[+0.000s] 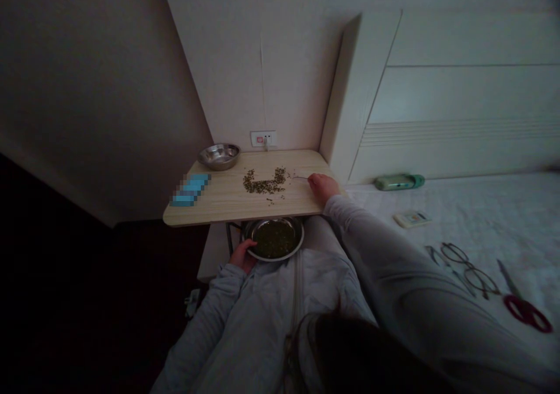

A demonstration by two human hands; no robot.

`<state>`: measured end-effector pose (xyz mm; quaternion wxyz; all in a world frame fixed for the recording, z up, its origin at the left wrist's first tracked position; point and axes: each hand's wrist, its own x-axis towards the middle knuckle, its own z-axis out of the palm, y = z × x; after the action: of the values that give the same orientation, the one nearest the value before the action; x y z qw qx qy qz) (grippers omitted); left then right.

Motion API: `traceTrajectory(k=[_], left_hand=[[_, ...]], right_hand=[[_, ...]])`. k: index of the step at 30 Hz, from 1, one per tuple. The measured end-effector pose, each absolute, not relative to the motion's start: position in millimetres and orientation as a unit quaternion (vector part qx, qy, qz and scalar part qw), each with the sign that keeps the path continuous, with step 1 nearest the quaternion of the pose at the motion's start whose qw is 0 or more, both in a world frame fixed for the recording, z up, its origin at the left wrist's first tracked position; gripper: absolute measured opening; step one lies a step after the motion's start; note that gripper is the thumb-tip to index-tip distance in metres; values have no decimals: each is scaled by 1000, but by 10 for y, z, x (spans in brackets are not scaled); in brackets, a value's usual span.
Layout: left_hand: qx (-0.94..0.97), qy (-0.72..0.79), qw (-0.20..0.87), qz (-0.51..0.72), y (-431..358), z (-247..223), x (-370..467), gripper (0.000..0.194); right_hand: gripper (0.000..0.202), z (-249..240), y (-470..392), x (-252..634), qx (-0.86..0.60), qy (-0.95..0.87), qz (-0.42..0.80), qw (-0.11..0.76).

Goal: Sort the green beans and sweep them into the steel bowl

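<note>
My left hand (243, 256) grips the near left rim of a metal bowl (301, 241), its thumb over the edge. The bowl rests in my lap at the table's front edge, with a dark green, grainy mass (275, 239) inside. Over the right side of the small wooden table (219, 200), my right hand (322, 187) is closed on a thin, slender tool (300, 178), too fine to identify. The tool's tip points left towards small greenish-brown grains (265, 185), spread on the tabletop in a rough U shape. A few grains lie apart from the rest.
Another metal bowl (219, 157) stands at the table's back left, above a blurred blue object (191, 190). A wall socket (263, 139) is behind. On the bed to the right lie a green case (399, 182), a remote (412, 218), glasses (475, 271) and red-handled scissors (527, 312).
</note>
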<state>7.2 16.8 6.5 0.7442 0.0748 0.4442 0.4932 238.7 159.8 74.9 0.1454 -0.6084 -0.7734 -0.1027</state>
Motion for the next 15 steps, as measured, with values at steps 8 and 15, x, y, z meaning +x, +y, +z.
traceTrajectory(k=[8, 15], left_hand=[[78, 422, 747, 509, 174, 29, 62, 38], [86, 399, 768, 494, 183, 7, 58, 36]], right_hand=[[30, 753, 1506, 2342, -567, -804, -113, 141], [28, 777, 1280, 2466, -513, -839, -101, 154]])
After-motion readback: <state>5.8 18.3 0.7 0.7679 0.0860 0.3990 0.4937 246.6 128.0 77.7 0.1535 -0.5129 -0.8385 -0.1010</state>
